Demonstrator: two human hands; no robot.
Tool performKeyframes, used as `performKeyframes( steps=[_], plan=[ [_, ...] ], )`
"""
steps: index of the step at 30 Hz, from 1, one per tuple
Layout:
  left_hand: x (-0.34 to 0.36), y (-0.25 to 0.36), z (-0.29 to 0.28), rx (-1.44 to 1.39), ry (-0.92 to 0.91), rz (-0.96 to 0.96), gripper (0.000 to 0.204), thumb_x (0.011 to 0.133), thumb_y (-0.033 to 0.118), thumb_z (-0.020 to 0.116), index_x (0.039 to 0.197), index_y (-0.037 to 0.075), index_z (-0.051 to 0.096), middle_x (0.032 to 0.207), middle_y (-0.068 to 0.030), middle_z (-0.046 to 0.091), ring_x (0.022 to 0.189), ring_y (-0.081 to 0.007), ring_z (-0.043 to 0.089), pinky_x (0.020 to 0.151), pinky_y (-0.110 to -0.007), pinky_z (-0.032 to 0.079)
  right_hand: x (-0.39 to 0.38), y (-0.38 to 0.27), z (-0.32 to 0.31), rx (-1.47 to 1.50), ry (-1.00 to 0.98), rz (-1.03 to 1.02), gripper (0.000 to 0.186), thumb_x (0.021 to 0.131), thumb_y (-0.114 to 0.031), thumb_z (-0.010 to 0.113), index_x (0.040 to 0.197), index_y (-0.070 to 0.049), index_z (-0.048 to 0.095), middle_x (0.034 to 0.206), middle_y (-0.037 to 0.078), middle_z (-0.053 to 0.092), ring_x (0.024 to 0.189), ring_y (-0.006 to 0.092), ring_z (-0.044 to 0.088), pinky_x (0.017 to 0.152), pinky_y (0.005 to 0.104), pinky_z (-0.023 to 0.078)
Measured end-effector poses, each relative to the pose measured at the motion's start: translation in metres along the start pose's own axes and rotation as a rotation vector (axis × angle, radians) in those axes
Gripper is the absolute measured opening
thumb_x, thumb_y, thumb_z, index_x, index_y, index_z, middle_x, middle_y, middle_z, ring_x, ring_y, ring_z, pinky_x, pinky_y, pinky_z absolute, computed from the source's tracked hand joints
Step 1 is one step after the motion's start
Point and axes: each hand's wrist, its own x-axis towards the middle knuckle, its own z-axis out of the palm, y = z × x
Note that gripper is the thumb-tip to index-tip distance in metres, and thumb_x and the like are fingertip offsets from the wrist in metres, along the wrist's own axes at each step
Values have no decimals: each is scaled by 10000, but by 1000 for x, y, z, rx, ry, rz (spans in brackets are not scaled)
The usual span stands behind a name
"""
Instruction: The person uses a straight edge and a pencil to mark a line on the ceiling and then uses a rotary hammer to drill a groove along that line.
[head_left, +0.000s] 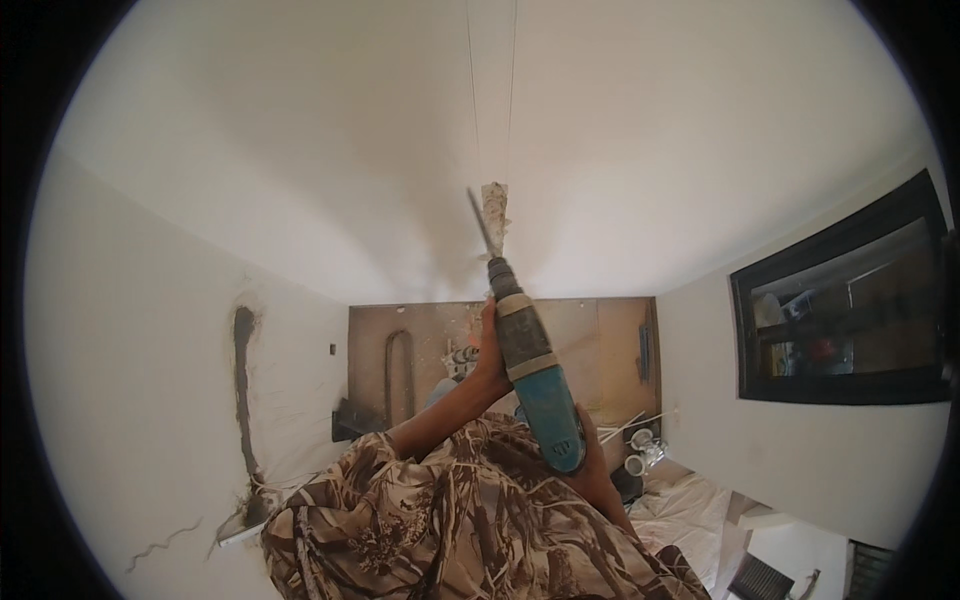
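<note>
Both hands hold a blue and black rotary hammer drill (pixel 550 400), which points up and slightly left toward the pale wall. My left hand (pixel 490 355) is wrapped round its front part from the left side. Low on its right side, my right hand (pixel 592 450) grips the rear; the tool's body hides most of its fingers. A thin dark bit (pixel 481 220) reaches from the chuck to the wall. Beside the bit is a rough, chipped groove (pixel 495 208), with crumbs at its edges. Two thin drawn lines run upward from the groove.
A long dark channel (pixel 242 390) is cut into the left wall, with loose wires near its end. The right wall has a black-framed opening (pixel 742 340). Below lie a brown surface (pixel 622 350), a bent tube (pixel 400 370), round metal pieces (pixel 645 450) and a pale sheet (pixel 690 505).
</note>
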Motion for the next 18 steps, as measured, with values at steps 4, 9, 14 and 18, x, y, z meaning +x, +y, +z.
performKeyframes(
  steps=[4, 9, 14, 18],
  plan=[
    [3, 2, 7, 22, -28, -53, 719, 883, 733, 403, 1193, 86, 448, 1070, -160, 526, 977, -315, 619, 825, -448, 567, -9, 9, 23, 157, 104, -42, 1106, 717, -170, 832, 1528, -51, 90, 1433, 257, 397, 1303, 357, 457, 1063, 435, 391],
    [-5, 33, 5, 212, -2, -123, 702, 909, 724, 367, 1169, 82, 485, 1029, -146, 593, 969, -284, 642, 851, -425, 557, 1, -8, 74, 239, 262, -9, 1079, 719, -96, 792, 1531, -51, 83, 1426, 238, 399, 1319, 322, 433, 1069, 424, 379],
    [-7, 68, -37, 386, -65, -140, 751, 902, 727, 382, 1245, 63, 463, 1138, -174, 590, 1023, -294, 638, 901, -431, 546, 23, -28, 128, 214, 360, -10, 1011, 729, -63, 750, 1524, -36, 127, 1404, 238, 432, 1304, 321, 450, 1071, 411, 372],
    [-17, 96, -37, 324, -85, -220, 690, 846, 686, 568, 1195, 92, 516, 1095, -85, 599, 1018, -219, 621, 905, -400, 530, 36, -41, 169, 159, 472, -32, 981, 733, -70, 745, 1517, -24, 157, 1389, 238, 454, 1293, 313, 463, 1072, 400, 368]
  ],
)
